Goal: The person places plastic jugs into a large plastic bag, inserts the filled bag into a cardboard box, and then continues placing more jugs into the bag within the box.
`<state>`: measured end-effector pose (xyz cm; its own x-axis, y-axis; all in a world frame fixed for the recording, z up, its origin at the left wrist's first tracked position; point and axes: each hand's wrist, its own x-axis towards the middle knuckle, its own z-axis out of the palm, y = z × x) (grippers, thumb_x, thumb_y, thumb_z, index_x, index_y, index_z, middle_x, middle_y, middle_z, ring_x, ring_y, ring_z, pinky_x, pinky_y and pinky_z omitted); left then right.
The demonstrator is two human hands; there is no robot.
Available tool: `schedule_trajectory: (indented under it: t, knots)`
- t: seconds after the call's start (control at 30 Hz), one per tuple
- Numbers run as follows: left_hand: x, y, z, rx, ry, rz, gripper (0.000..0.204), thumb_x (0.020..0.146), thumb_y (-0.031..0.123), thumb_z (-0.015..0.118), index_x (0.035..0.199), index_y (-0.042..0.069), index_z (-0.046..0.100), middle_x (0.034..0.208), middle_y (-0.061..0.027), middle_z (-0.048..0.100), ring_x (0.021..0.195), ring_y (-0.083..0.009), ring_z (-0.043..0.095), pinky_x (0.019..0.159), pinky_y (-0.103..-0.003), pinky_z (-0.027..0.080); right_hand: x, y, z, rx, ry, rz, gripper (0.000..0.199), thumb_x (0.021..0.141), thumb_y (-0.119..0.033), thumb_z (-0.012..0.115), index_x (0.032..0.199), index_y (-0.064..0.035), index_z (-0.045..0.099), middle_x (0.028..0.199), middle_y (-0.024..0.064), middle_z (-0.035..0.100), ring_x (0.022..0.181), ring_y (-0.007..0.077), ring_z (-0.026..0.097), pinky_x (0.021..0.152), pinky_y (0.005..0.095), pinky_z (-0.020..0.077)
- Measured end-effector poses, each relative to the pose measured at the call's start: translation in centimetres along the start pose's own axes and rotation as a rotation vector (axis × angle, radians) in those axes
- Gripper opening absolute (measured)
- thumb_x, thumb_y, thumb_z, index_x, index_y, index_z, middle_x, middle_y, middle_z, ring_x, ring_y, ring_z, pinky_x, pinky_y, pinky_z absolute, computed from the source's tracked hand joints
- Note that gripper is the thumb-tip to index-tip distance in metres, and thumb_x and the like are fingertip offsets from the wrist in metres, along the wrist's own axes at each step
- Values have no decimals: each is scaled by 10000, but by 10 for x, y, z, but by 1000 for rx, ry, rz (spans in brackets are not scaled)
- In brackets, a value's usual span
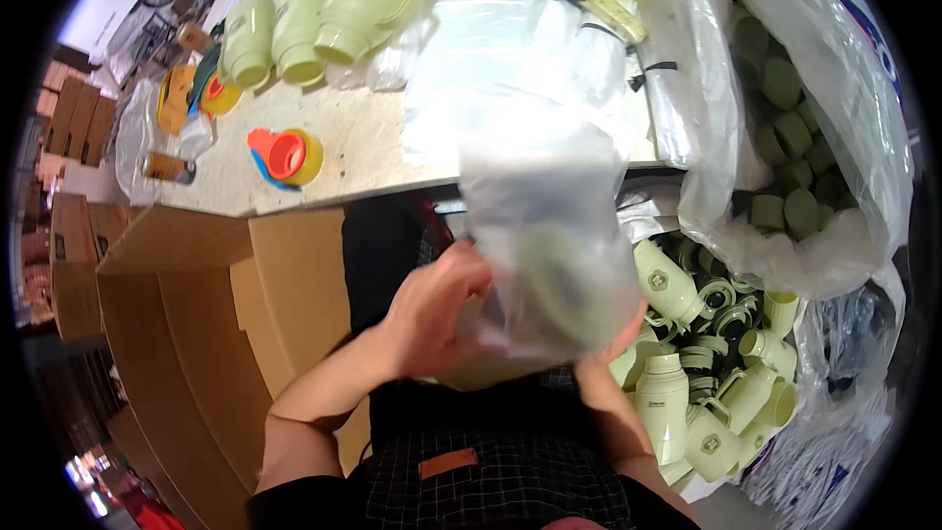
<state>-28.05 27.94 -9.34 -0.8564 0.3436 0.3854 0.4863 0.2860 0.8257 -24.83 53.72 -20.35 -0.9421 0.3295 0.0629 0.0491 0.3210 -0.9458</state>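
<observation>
In front of my body a cloudy, translucent plastic bag (549, 236) stands upright, blurred by motion. A pale green, rounded thing shows dimly through its lower part; its kind is hard to make out. My left hand (432, 309) is closed on the bag's left side, fingers curled. On the opposite side, my right hand (620, 336) grips the lower right edge, mostly hidden behind the plastic. Beyond the bag's top, a stack of flat clear bags (461, 49) lies on the worktable (363, 152).
An open cardboard box (196, 334) stands at my left. Pale green flasks (662, 402) and lids crowd a container at my right. Behind it, a large plastic sack (711, 147) holds green cups (780, 83). More flasks (353, 15) and a tape roll (289, 155) lie on the table.
</observation>
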Motion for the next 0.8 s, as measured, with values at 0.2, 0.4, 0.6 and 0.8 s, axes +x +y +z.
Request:
schedule_trajectory:
  t: [0.2, 0.4, 0.6, 0.8]
  knots:
    - [-94, 35, -13, 251, 229, -310, 581, 687, 204, 848, 1160, 35, 556, 944, -143, 582, 822, -334, 605, 680, -377, 500, -54, 23, 0, -40, -880, -366, 494, 810, -96, 735, 1273, -3, 592, 1287, 203, 615, 1137, 384, 612, 973, 486, 477]
    - [-192, 13, 15, 401, 534, -465, 515, 745, 19, 694, 1233, -21, 534, 1125, -224, 587, 1081, -424, 572, 886, -440, 492, -68, -11, 41, -182, -1295, -418, 398, 818, -55, 677, 1207, 2, 625, 1222, 228, 634, 1131, 379, 608, 968, 454, 484]
    - [-249, 98, -52, 822, 1383, -583, 510, 967, 228, 619, 1380, -38, 484, 1309, -169, 589, 1162, -233, 602, 981, -376, 515, -107, -151, 111, 71, -1989, -299, 698, 812, -152, 778, 1422, -58, 453, 1202, 174, 661, 1053, 342, 658, 897, 414, 535]
    - [-432, 76, -162, -691, 1297, -961, 348, 1023, 270, 496, 1181, -6, 638, 1083, -160, 707, 914, -285, 723, 805, -430, 625, -148, -170, 128, 391, -2091, -358, 799, 809, -53, 759, 1502, -47, 363, 1257, 137, 644, 1002, 266, 672, 899, 371, 535]
